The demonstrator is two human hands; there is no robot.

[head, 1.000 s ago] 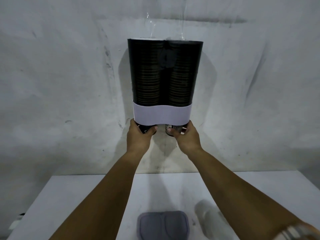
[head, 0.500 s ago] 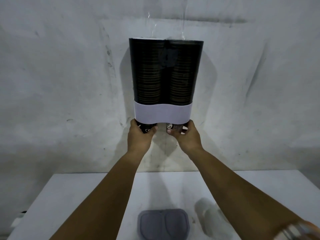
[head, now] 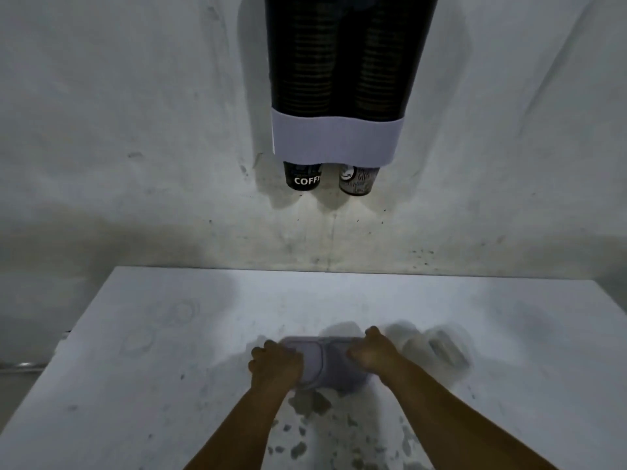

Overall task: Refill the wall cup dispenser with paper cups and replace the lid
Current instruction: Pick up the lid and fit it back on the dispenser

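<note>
Lid (head: 325, 364) (grey, on the table (head: 169, 334)) sits gripped between left hand (head: 276, 362) and right hand (head: 371, 354).

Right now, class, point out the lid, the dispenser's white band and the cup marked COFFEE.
lid (head: 327, 366), head view: bare centre between the hands.
white band (head: 336, 137), head view: middle of its front.
COFFEE cup (head: 303, 177), head view: printed side.

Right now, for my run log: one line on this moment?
both hands on lid | lid on table | dispenser full
</note>
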